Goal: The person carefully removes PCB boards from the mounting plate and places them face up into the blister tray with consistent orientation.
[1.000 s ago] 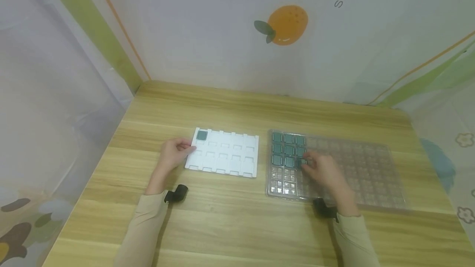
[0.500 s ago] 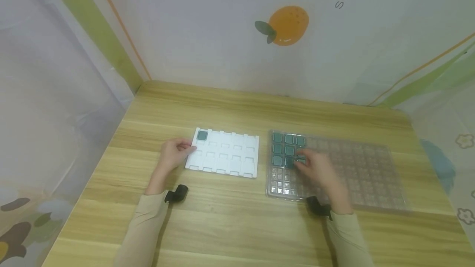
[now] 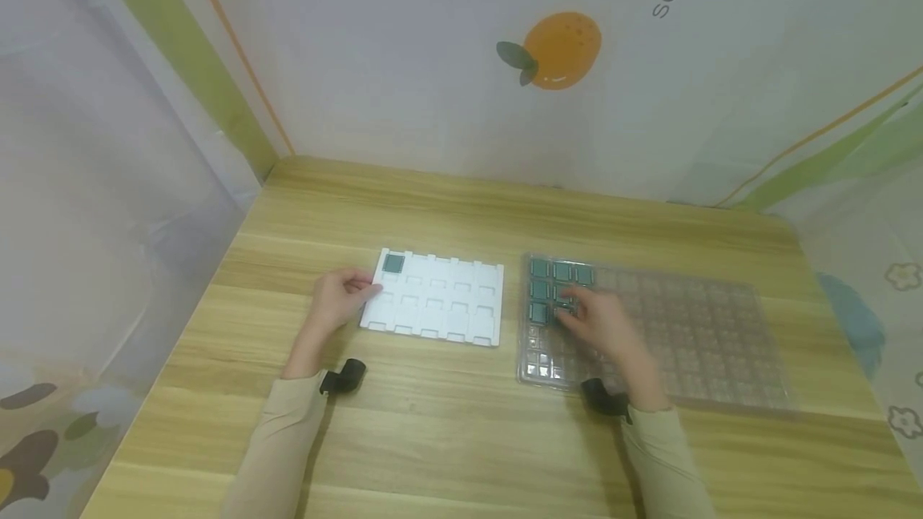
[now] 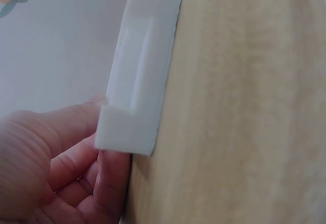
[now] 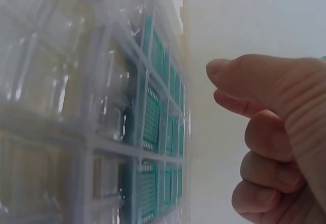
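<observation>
My left hand (image 3: 337,300) pinches the left edge of a white plastic tray (image 3: 433,295), thumb at the rim and curled fingers below it in the left wrist view. One small green circuit board (image 3: 392,263) lies in that tray's far left pocket. My right hand (image 3: 604,323) is over a clear plastic blister tray (image 3: 707,335), thumb and index finger slightly apart beside the green boards (image 3: 538,290). In the right wrist view, its other fingers (image 5: 262,170) are curled and nothing shows between thumb and index. The hand partly hides the boards beneath it.
Both trays lie on a wood-grain table (image 3: 433,439), with a narrow strip of tabletop between them. Behind the table hangs a pale curtain (image 3: 404,86) with fruit prints. A black wrist camera (image 3: 604,397) sits low beside the clear tray's front edge.
My right hand has moved left across the boards, from the third column to about the second. My left hand stays at the white tray's edge, and both trays keep their places.
</observation>
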